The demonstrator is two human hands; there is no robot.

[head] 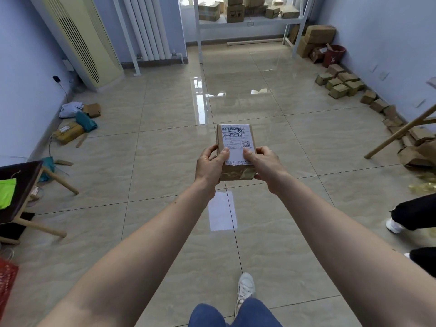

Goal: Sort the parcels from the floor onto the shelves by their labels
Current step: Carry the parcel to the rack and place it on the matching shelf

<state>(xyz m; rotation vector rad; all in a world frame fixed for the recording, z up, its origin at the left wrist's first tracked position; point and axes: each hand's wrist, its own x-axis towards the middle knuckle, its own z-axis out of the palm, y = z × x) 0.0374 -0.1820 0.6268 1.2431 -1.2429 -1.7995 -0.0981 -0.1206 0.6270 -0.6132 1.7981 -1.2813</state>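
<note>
Brown cardboard parcels lie loose by the left wall, beside a teal bag. Centre frame, both bare forearms extend straight forward over the tiled floor. The left hand clasps the left side of a small cardboard parcel, thumb pressed on top, fingers wrapped beneath. The right hand grips the parcel's right side likewise, thumb on the top face. The parcel is held level in the air, well clear of the floor, label upward. Its white shipping label carries a barcode, a QR code and dark handwritten characters; the print is too small to read. Farther off, the white shelf bears stacked cartons. Along the right wall a row of small boxes sits on the floor, near a red bucket.
</note>
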